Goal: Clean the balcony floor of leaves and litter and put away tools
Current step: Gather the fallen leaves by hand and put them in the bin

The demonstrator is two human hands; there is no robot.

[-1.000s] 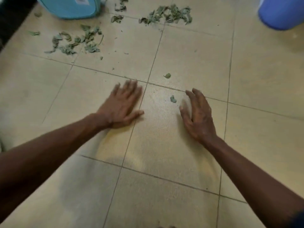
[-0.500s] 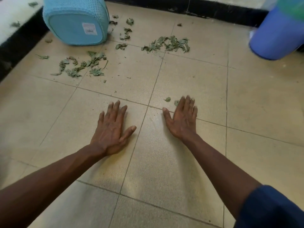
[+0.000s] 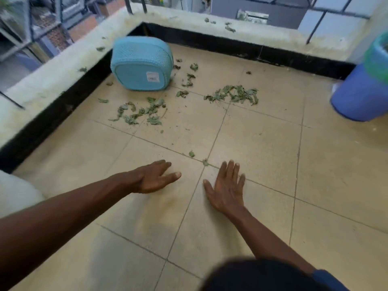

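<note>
Dry green leaves lie scattered on the beige tiled balcony floor (image 3: 262, 156). One leaf pile (image 3: 140, 113) sits in front of a light blue basket; a second leaf pile (image 3: 233, 94) lies further right. Two small loose leaves (image 3: 191, 153) (image 3: 205, 162) rest on the tile joint just beyond my fingers. My left hand (image 3: 154, 178) hovers low over the floor, fingers straight, holding nothing. My right hand (image 3: 227, 186) lies flat on the tile, fingers spread, its fingertips close to the nearer loose leaf.
A light blue basket (image 3: 141, 64) lies tipped on its side near the far left corner. A blue bucket (image 3: 361, 93) with a green one inside stands at the right edge. A low concrete wall (image 3: 48, 70) with a black base and a few leaves on top bounds the floor.
The view has tilted up, revealing the balcony wall and corner. Both hands slid back toward me; the two loose leaves now lie just past my fingertips. My left hand turned rightward.
</note>
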